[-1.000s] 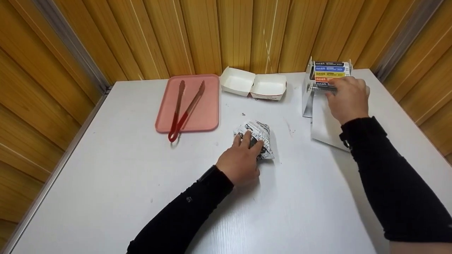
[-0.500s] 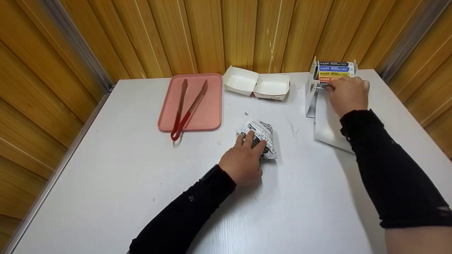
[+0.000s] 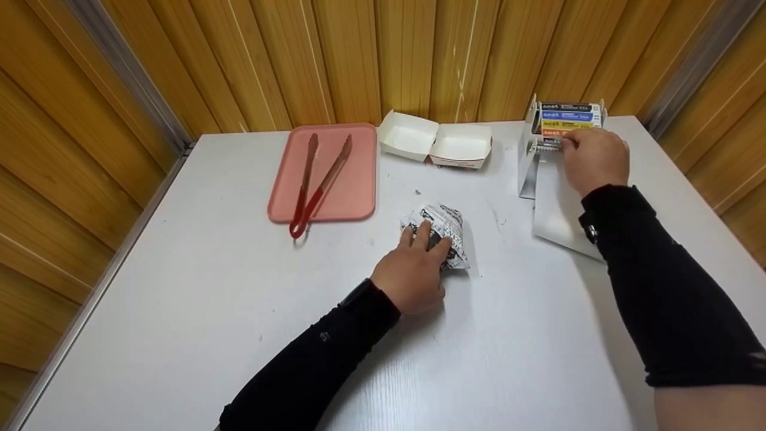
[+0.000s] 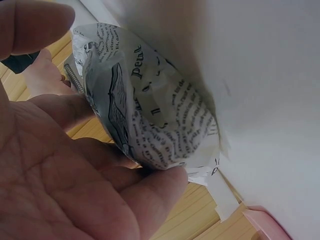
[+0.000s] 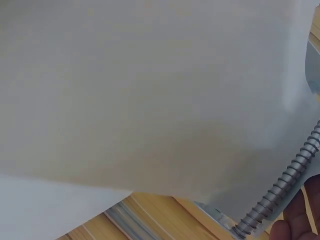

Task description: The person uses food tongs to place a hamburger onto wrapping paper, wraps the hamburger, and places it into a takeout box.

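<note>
In the head view my left hand lies with its fingers spread over a paper-wrapped bundle printed with black lettering, in the middle of the white table. The left wrist view shows the fingers against the crumpled wrapper and the thumb standing apart from it. At the back right, my right hand pinches at the front of a label dispenser holding a stack of coloured labels. Its fingers show curled beside a spring-wound rod; the label's edge at the fingertips is mostly hidden.
A white sheet slopes down from the dispenser beneath the right forearm. Left of it stands an unfolded burger box, near the wood-panelled wall. Red-handled tongs lie across a pink tray further left.
My right hand has drawn its fingers together at the dispenser's front and shifted slightly right. The left hand stays on the wrapped bundle. The head view has tilted a little.
</note>
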Demonstrator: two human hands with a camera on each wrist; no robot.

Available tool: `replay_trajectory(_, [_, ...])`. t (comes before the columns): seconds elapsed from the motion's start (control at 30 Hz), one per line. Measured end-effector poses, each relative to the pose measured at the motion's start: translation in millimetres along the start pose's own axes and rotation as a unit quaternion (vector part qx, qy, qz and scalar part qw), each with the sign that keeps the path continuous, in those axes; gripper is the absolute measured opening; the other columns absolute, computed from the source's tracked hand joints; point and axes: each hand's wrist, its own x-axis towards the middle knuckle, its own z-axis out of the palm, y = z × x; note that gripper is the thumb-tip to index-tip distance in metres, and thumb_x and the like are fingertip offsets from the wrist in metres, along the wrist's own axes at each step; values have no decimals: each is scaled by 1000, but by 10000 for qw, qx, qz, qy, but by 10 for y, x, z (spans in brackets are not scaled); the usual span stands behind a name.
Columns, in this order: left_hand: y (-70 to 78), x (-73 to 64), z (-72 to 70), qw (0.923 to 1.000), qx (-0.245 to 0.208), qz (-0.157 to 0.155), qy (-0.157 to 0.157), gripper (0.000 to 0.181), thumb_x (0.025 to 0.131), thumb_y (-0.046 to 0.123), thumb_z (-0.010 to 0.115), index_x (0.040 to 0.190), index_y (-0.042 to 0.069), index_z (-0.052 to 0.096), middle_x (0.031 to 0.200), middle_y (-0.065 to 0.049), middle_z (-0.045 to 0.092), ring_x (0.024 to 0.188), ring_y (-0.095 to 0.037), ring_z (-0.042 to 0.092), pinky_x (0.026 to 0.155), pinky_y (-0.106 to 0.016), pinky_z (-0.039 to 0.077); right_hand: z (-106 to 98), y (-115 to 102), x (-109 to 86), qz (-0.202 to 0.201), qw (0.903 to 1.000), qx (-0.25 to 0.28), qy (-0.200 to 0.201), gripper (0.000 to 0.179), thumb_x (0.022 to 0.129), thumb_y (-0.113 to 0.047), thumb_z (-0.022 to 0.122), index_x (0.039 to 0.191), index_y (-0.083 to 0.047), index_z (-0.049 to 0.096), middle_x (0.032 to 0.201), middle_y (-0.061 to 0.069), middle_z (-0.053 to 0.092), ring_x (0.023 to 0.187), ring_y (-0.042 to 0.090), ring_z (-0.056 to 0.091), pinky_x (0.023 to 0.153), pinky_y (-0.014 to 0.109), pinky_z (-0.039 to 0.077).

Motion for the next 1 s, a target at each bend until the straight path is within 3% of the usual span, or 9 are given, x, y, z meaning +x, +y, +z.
replay_trajectory(0.13, [-5,-1,5,10000,62,17,16,79,96,32,66,167,25,32,177,-17,14,160,-46,23,106,-51,56,-7,11,-15,595,9946,762,385,48,111,-38,48,136,-3,69,132,24,70,113,33,62,96,41,49])
replay_trajectory(0.23, [-11,2,9,10000,81,29,41,79,96,32,66,167,25,32,177,-17,15,159,-46,24,105,-52,56,-21,19,-17,1166,9792,1470,769,48,109,-42,52,136,-8,71,129,15,73,101,14,57,82,24,45])
replay_trajectory(0.33, [-15,1,14,9999,97,22,56,79,96,31,65,167,25,32,177,-17,15,159,-46,24,104,-52,57,-45,31,-6,1617,9578,2116,1085,46,106,-43,56,137,-12,72,122,3,74,94,2,54,79,17,45])
replay_trajectory(0.5, [-15,-5,18,9999,131,31,45,80,97,35,67,167,25,31,176,-18,15,159,-47,24,110,-51,53,-93,58,4,2189,9148,3056,1479,40,104,-40,61,134,-16,73,107,-11,68,98,1,54,85,18,45])
replay_trajectory(0.6, [-7,-9,14,9999,133,37,20,81,97,37,68,168,25,30,177,-18,14,160,-47,23,113,-50,51,-133,79,-2,2501,8806,3690,1608,37,104,-36,64,134,-17,73,110,-14,67,104,2,53,92,19,45])
replay_trajectory(0.77, [8,-4,13,9998,185,33,-1,82,97,37,68,168,25,29,177,-18,12,160,-47,23,114,-50,50,-184,80,-18,2666,8434,4212,2005,31,103,-31,66,129,-17,76,110,-12,66,104,3,53,97,19,43])
replay_trajectory(0.9, [17,2,20,9996,273,31,5,83,97,40,69,168,25,29,177,-18,13,159,-47,24,115,-49,49,-219,61,-34,2571,8238,4492,2310,22,103,-29,68,118,-16,78,104,-11,66,102,4,53,97,20,42])
replay_trajectory(0.93, [19,4,22,9995,303,36,16,83,96,40,70,168,25,29,177,-18,13,159,-47,24,115,-49,49,-226,44,-46,2516,8214,4543,2359,20,103,-28,68,114,-17,79,102,-10,66,101,4,53,96,20,42])
replay_trajectory(1.0, [23,8,24,9994,356,36,33,84,96,41,70,168,25,30,177,-18,14,159,-47,25,115,-49,49,-231,-14,-83,2326,8295,4436,2472,16,103,-26,67,107,-17,79,95,-10,64,96,4,53,91,21,42])
